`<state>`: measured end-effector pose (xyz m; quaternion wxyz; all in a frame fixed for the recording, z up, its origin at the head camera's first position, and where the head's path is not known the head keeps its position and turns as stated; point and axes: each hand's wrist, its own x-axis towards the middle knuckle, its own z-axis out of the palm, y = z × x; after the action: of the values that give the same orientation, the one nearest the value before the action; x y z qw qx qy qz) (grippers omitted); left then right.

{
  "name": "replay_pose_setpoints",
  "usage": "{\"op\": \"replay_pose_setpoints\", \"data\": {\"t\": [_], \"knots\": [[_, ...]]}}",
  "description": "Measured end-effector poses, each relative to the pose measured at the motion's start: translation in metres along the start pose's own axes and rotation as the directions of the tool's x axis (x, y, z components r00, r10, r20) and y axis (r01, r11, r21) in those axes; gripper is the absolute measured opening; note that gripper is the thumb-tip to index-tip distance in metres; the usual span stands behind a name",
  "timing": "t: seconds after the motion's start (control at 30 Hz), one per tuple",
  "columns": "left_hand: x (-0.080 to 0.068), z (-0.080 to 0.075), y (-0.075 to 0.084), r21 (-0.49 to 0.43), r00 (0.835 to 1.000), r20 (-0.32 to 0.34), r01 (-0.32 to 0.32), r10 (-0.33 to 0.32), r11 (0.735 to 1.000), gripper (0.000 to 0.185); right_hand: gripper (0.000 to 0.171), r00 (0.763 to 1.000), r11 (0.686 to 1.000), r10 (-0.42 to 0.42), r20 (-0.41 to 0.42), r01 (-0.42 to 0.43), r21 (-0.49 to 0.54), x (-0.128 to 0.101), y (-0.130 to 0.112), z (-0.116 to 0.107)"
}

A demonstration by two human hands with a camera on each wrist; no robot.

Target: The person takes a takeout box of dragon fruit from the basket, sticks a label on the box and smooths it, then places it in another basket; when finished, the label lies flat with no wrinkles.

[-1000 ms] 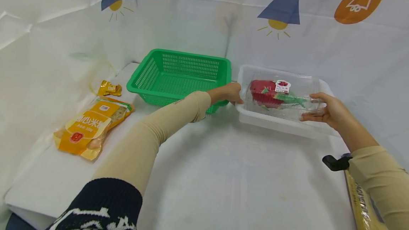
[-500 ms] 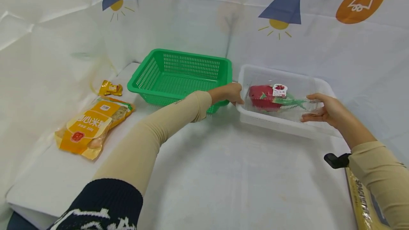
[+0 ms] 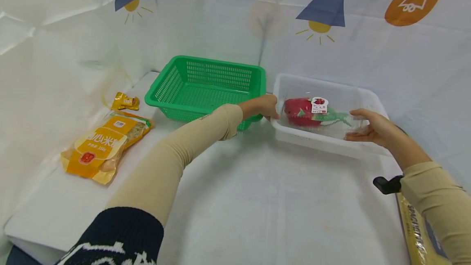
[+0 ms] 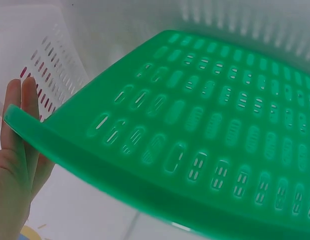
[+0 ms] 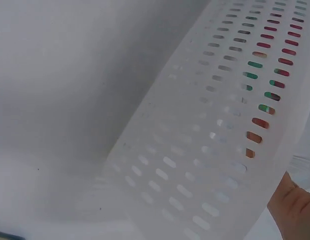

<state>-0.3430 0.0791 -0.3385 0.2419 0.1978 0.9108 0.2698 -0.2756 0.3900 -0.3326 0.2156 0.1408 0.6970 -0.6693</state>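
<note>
White basket (image 3: 290, 134) sits right of centre on the tabletop (image 3: 257, 199), just beside the green basket (image 3: 206, 89), their near corners close or touching; cannot tell which. Inside the white one lies a clear fruit box (image 3: 320, 113) with a red fruit and green leaves under a label, low in the basket and apparently resting on its floor. Right hand (image 3: 371, 128) is at the box's right end, fingers loosely curved around it, thumb on top; contact looks light, and whether it really grips is hard to judge. Left hand (image 3: 263, 107) rests at the white basket's left rim, fingers fairly straight along the wall in the left wrist view (image 4: 17, 150), steadying rather than clutching. Judged progress: box placed in the white basket, release not yet done; green basket holds nothing visible. At frame left, an orange bag (image 3: 104, 144) and a small gold packet (image 3: 126, 101) lie untouched, well apart from the baskets. Against the earlier frames: the box was higher and tilted above the rim, now lower and flatter; left hand and both baskets unchanged.
</note>
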Motion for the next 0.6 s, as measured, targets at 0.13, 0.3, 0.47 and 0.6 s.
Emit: {"op": "replay_pose_setpoints", "data": {"t": [0.13, 0.3, 0.47, 0.6], "knots": [[0.001, 0.0002, -0.0007, 0.001, 1.0, -0.001, -0.004, 0.004, 1.0, 0.047, 0.03, 1.0, 1.0, 0.02, 0.018, -0.02, 0.002, 0.0023, 0.0021, -0.0025], [0.0037, 0.0002, -0.0022, 0.011, 1.0, 0.013, 0.001, -0.001, 1.0, 0.05, 0.038, 0.999, 0.999, 0.041, 0.005, -0.041, -0.036, 0.0042, 0.0028, -0.0041], [0.0037, -0.0002, -0.0024, 0.018, 1.0, 0.013, 0.004, -0.004, 1.0, 0.05, 0.04, 0.999, 0.996, 0.039, 0.001, -0.039, -0.082, 0.0052, 0.0036, -0.0057], [0.0023, 0.0, -0.0019, 0.009, 1.0, 0.009, 0.007, -0.007, 1.0, 0.048, 0.033, 0.999, 0.993, 0.032, 0.005, -0.031, -0.113, 0.0058, 0.0063, -0.007]]}}
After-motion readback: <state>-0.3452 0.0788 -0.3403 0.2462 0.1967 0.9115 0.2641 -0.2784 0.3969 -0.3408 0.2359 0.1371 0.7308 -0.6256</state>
